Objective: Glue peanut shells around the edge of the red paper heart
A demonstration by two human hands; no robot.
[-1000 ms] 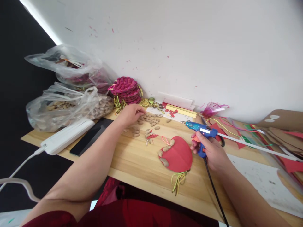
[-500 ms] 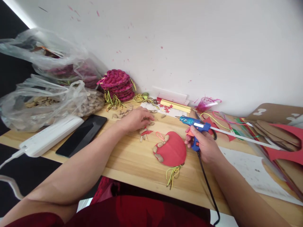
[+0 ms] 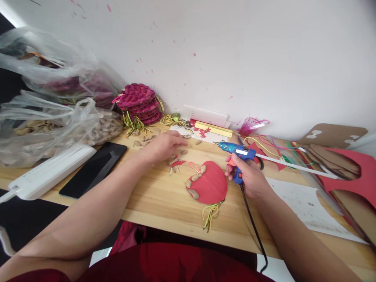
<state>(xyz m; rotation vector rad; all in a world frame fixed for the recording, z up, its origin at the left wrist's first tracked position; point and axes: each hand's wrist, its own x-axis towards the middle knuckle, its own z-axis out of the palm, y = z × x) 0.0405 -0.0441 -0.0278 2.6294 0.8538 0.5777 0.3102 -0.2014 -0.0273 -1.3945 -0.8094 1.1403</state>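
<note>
My right hand [image 3: 249,174] grips a blue hot glue gun [image 3: 238,152] by its handle, a finger at the orange trigger. Its nozzle points left, above the table, and a long white glue stick [image 3: 293,164] sticks out of its back. My left hand [image 3: 169,145] is over the loose peanuts [image 3: 143,139], its fingers stretched out to the right and partly apart; no held thing shows. A red round disc [image 3: 211,182] lies between my hands. Several peanuts [image 3: 193,193] sit along its left edge, with an orange loop at its upper left and a yellow-green tassel [image 3: 210,215] below.
Plastic bags of peanuts [image 3: 100,125], a white power strip [image 3: 49,170] and a black phone [image 3: 94,168] occupy the left. Magenta discs [image 3: 138,103] are stacked by the wall. Red scraps [image 3: 178,162] lie mid-table; cardboard and red sheets [image 3: 349,168] are at right. The gun's black cord [image 3: 252,227] hangs down.
The whole view has shifted slightly, so things appear a little further left. My left hand's fingers look straighter over the peanuts. The glue gun stays in my right hand.
</note>
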